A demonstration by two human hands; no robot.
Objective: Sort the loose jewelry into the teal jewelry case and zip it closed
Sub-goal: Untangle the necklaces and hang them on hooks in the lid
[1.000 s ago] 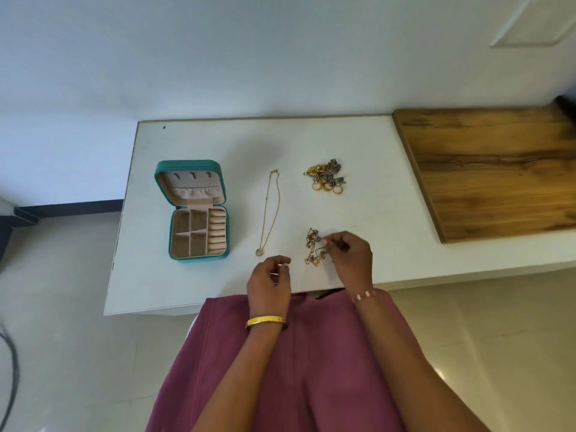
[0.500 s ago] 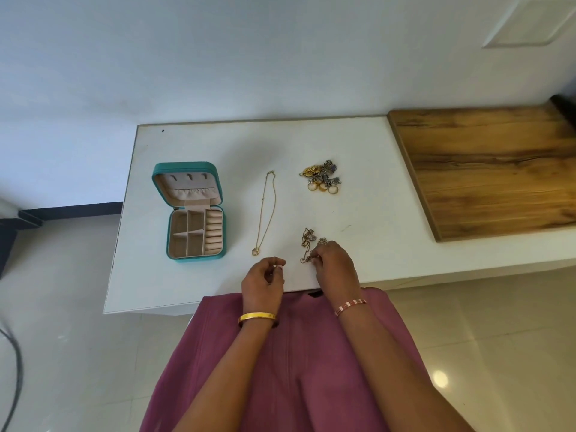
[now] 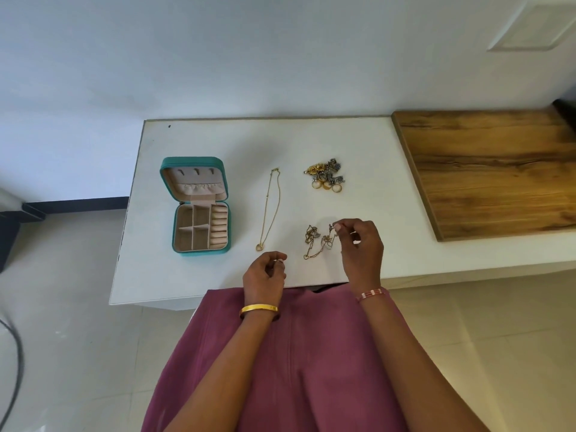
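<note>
The right hand [image 3: 361, 247] pinches one end of a tangled gold chain [image 3: 318, 241] lying on the white table [image 3: 358, 145]. The left hand [image 3: 265, 274] is curled; what it holds is hard to make out. The open teal zip-around jewelry case [image 3: 199, 207] sits at the table's left, against a pale wall.

A white worktop [image 3: 358, 141] is set against a plain pale wall [image 3: 249, 51], which is lit evenly in a cool, bluish tone. To the right of the worktop, touching its edge, a brown wooden board [image 3: 498, 169] with dark grain is laid. High on the wall above the board, a recessed rectangular panel [image 3: 539, 26] is seen. Below the worktop, the floor [image 3: 62, 338] is covered in large pale tiles, and a soft bright reflection is carried at the right. Left of the worktop, a dark skirting strip [image 3: 78, 203] is run along the foot of the wall, and a dark cable [image 3: 17, 363] is curved over the tiles.
</note>
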